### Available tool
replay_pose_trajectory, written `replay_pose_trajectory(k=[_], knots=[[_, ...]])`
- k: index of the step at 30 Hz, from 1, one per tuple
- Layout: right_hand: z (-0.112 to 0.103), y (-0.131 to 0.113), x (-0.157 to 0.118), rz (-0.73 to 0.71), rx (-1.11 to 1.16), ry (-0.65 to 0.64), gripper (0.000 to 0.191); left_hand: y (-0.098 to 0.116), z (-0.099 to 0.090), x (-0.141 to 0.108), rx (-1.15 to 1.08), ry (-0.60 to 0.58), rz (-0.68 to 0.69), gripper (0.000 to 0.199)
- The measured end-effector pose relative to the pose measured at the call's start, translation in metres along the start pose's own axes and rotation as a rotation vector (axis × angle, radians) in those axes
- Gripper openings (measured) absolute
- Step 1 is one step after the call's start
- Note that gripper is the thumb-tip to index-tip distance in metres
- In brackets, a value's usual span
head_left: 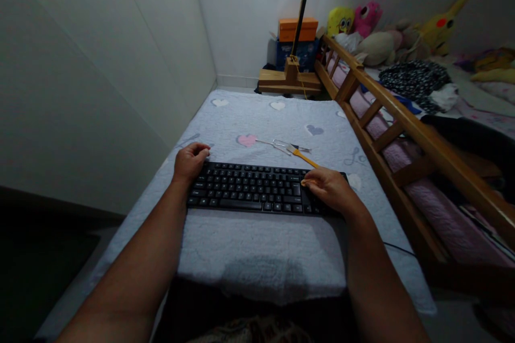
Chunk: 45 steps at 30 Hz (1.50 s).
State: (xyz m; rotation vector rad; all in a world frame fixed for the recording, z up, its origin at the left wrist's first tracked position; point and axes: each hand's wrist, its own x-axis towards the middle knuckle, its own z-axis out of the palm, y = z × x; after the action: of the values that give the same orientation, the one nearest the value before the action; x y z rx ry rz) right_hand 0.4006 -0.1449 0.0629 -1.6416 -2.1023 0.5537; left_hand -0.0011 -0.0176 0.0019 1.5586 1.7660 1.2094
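A black keyboard (245,185) lies flat on the cloth-covered table in front of me. At its upper left corner is my left hand (191,162), fingers curled and thumb against the index finger; whether anything is inside cannot be seen. My right hand (328,187) is over the keyboard's right end, hiding most of the number keys. Its fingertips are pinched together around something small and yellowish-brown that I cannot make out. Just beyond the keyboard, a brush with a yellow handle (308,158) lies beside a thin wire tool (281,144) and other slim tools.
A pale blue cloth with hearts (257,236) covers the table. To the right runs a wooden bed rail (396,102), with plush toys (438,29) behind it. A wooden stand (289,80) and an orange box (298,29) are at the far end. A dark cable (398,248) crosses the right side.
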Motion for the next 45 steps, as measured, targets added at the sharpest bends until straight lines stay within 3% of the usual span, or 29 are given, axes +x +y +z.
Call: replay_pose_trajectory(k=[5,7,11,14,21,30,39,45], knots=[[-0.010,-0.001,-0.004,-0.006,0.076,-0.104,0.015,0.000,0.000,0.000,0.007,0.003,-0.010,0.025],[-0.009,0.003,-0.004,0.036,0.087,-0.032,0.017,0.000,0.000,0.000,0.008,0.002,-0.012,0.024],[0.000,0.016,0.001,0.120,0.022,0.235,0.018,0.000,0.001,0.001,0.006,-0.001,-0.021,0.022],[0.007,0.021,0.005,0.128,-0.027,0.297,0.017,0.002,0.001,0.000,-0.002,-0.005,-0.029,0.021],[0.009,0.023,0.005,0.142,-0.146,0.221,0.017,0.005,0.000,-0.002,-0.004,0.002,-0.034,0.023],[-0.006,0.013,-0.003,0.071,0.008,0.042,0.016,0.003,0.000,0.000,0.002,0.011,-0.029,0.019],[0.003,0.014,0.002,0.127,-0.015,0.149,0.019,0.000,0.001,0.000,-0.010,-0.001,-0.021,0.022],[-0.004,0.012,-0.002,0.098,0.062,0.050,0.016,0.002,0.000,0.000,-0.006,0.001,-0.033,0.020]])
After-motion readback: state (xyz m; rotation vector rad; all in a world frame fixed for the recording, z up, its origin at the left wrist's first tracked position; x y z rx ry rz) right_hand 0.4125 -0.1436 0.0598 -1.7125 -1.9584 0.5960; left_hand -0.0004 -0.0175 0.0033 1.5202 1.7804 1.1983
